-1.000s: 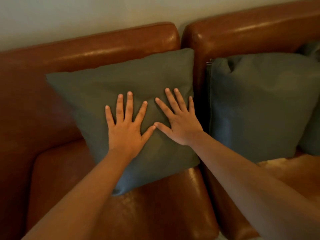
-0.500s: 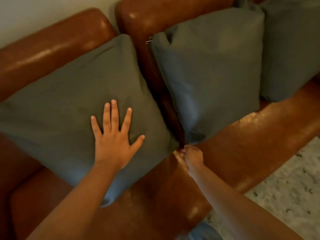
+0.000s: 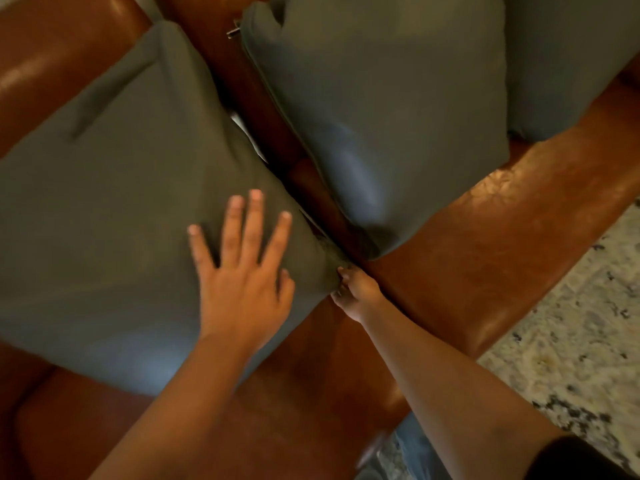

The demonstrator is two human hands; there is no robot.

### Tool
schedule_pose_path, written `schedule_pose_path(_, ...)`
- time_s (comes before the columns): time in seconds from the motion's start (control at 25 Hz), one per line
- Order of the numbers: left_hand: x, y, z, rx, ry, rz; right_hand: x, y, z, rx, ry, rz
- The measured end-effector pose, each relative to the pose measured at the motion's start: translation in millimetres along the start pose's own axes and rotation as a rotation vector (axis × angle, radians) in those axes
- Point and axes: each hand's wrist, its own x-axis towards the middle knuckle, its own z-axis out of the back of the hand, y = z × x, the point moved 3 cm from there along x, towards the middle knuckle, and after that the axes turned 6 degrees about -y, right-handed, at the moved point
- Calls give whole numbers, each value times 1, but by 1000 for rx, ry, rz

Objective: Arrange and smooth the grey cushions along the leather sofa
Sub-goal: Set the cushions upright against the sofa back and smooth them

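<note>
Now the left hand (image 3: 242, 289) lies flat and spread on the lower right part of the near grey cushion (image 3: 114, 202), fingers apart and palm pressed to the cloth, grasping nothing. Just beside it, at that cushion's lower right corner, the right hand (image 3: 356, 292) is curled, and its fingers seem to pinch the corner fabric, though blur and shadow make the pinch hard to confirm. Beyond the right hand, across the dark gap between the two seats, a second grey cushion (image 3: 381, 116) leans against the back of the brown leather sofa (image 3: 485, 237). A third cushion (image 3: 568, 64) stands past that one, touching its far edge. Off to the right of the gripping hand lies a speckled floor (image 3: 571, 323).
</note>
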Motion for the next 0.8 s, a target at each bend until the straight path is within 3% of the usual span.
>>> schedule_pose_path(0.08,2,-3,-10,51,49,-106,5,3,4,-78,-7,17)
schedule_pose_path(0.2,10,9,-21,119,85,-99,13,8,13,-171,-115,97)
schedule_pose_path(0.36,11,15,-25,139,80,-90,12,-10,10,-44,-135,40)
schedule_pose_path(0.4,11,14,-25,134,77,-90,13,-11,9,-117,-149,98)
schedule_pose_path(0.48,11,13,-25,128,62,-88,15,1,9,-529,-186,376)
schedule_pose_path(0.56,11,11,-26,131,53,-89,15,13,9,-718,-128,553)
schedule_pose_path(0.64,11,12,-27,135,40,-89,15,18,14,-748,-83,566)
schedule_pose_path(0.8,12,17,-31,148,32,-102,17,16,22,-617,-167,473)
